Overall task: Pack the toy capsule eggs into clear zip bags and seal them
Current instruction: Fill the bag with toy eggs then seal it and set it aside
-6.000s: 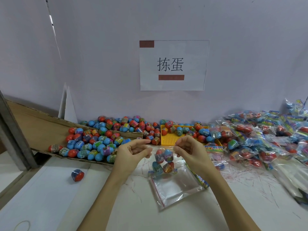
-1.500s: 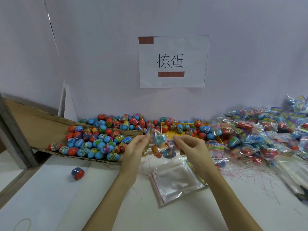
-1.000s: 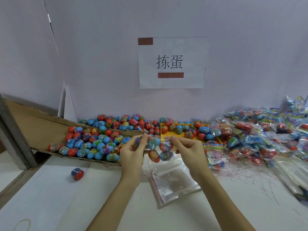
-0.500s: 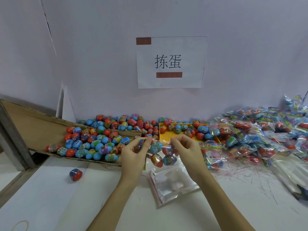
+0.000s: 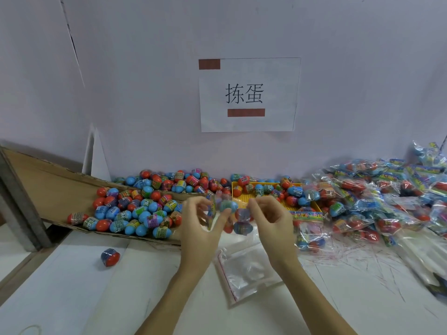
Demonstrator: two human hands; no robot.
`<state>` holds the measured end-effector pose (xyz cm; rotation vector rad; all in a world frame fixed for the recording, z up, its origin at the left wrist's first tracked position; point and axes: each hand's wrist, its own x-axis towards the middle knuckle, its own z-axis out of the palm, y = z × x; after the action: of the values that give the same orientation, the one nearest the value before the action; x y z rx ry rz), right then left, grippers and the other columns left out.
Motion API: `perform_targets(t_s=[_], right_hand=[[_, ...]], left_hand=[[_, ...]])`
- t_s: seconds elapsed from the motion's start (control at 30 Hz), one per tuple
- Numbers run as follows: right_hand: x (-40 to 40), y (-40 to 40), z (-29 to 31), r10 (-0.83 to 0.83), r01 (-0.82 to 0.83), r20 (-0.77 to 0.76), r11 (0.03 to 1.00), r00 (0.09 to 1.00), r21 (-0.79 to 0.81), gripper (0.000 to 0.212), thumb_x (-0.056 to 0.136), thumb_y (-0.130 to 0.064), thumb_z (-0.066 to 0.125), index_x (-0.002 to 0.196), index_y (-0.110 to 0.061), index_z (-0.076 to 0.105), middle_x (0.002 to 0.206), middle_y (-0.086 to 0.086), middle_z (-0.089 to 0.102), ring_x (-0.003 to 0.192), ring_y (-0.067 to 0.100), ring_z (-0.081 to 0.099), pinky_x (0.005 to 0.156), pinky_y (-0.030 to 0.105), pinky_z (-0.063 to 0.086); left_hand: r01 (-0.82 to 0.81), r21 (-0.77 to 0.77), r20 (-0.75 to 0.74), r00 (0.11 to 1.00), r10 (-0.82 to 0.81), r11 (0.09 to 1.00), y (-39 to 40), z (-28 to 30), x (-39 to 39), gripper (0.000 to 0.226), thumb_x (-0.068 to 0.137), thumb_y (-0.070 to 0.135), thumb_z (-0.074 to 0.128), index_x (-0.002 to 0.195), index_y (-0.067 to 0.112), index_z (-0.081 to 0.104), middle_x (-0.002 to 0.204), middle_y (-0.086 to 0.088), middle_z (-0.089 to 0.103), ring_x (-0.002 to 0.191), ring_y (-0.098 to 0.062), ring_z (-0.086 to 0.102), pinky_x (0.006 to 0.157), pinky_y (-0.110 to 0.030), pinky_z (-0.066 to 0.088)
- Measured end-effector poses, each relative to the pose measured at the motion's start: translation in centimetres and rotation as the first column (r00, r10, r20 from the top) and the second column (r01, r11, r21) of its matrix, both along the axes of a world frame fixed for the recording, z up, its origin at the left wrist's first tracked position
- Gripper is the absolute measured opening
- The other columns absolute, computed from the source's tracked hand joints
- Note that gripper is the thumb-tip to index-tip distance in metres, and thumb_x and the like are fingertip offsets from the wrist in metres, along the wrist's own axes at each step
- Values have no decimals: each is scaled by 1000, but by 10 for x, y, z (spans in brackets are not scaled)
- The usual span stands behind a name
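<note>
Filled zip bag of capsule eggs held in air between both hands, above white surface. Left hand grip pinching bag's left edge; right hand grip pinching right edge. Empty zip bags flat below. Loose eggs left on cardboard; packed bags right.

On the tabletop, a cardboard sheet at the left carries a heap of loose eggs, with one stray egg lying apart in front of it. A tray sits behind centre against the wall, under a paper sign, and the filled bags pile up to its right. Between the left hand and right hand, a held bag hangs above the empty bags lying in front.
</note>
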<state>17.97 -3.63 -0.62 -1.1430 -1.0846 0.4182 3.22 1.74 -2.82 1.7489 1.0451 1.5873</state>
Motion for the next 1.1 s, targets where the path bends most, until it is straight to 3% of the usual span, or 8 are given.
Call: perform_targets(t_s=[0.1, 0.27, 0.43, 0.53, 0.63, 0.73, 0.83, 1.1], right_hand=[[-8, 1, -5, -56, 3, 366, 990, 929, 144, 9, 92, -8, 72, 84, -12, 70, 82, -7, 66, 79, 14, 64, 69, 25, 54], [-22, 0, -11, 130, -163, 442, 986, 888, 37, 21, 99, -14, 65, 82, -10, 78, 93, -3, 69, 88, 16, 66, 72, 33, 54], [-23, -1, -6, 315, -315, -23, 948, 949, -51, 32, 107, -12, 49, 85, -3, 71, 85, 15, 69, 80, 27, 65, 74, 37, 54], [-19, 0, -1, 340, -370, -383, 929, 859, -6, 33, 106, -13, 45, 79, -6, 62, 74, 12, 62, 68, 23, 55, 64, 32, 45], [-13, 0, 3, 383, -421, -555, 905, 739, 65, 28, 99, -23, 51, 78, -7, 58, 67, 4, 53, 64, 17, 49, 66, 28, 42], [-12, -1, 5, 409, -450, -607, 888, 681, 94, 27, 92, -29, 55, 77, -8, 58, 65, 3, 46, 63, 15, 45, 69, 28, 39], [-11, -1, 7, 408, -454, -589, 887, 698, 77, 27, 97, -26, 52, 79, -6, 58, 67, 4, 47, 65, 15, 46, 72, 29, 42], [-6, 0, 8, 312, -382, -531, 924, 788, -24, 27, 104, -19, 50, 86, -6, 65, 79, 9, 62, 68, 16, 56, 67, 29, 42]], left_hand=[[238, -263, 136, 968, -209, 935, -6, 4, 6, 41, 91, 63, 53, 105, 27, 65, 97, 11, 72, 94, -16, 71, 79, -25, 57], [593, -532, 556, 783, -278, 605, -8, 17, 0, 62, 87, 67, 60, 118, 13, 67, 108, -15, 76, 98, -30, 76, 72, -37, 62], [580, -476, 549, 783, -292, 662, -9, 14, 2, 34, 94, 39, 69, 125, 32, 60, 108, -9, 77, 99, -27, 76, 75, -39, 63], [517, -432, 515, 814, -268, 739, -9, 14, 2, 21, 105, 18, 57, 119, 32, 64, 108, -11, 76, 95, -28, 76, 75, -40, 63], [475, -473, 503, 837, -215, 742, -7, 12, 2, 16, 105, 19, 56, 108, 21, 72, 109, -14, 76, 92, -27, 77, 66, -33, 62], [487, -518, 498, 840, -215, 704, -9, 14, 4, 31, 97, 48, 61, 108, 22, 75, 108, -5, 78, 95, -21, 77, 67, -32, 62], [468, -484, 429, 863, -265, 740, -7, 10, 5, 45, 77, 71, 72, 103, 34, 77, 111, 2, 78, 107, -20, 74, 88, -42, 61], [397, -393, 369, 894, -253, 829, -4, 4, 5, 9, 86, 32, 77, 86, 23, 78, 93, -2, 78, 91, -20, 76, 71, -32, 63]])
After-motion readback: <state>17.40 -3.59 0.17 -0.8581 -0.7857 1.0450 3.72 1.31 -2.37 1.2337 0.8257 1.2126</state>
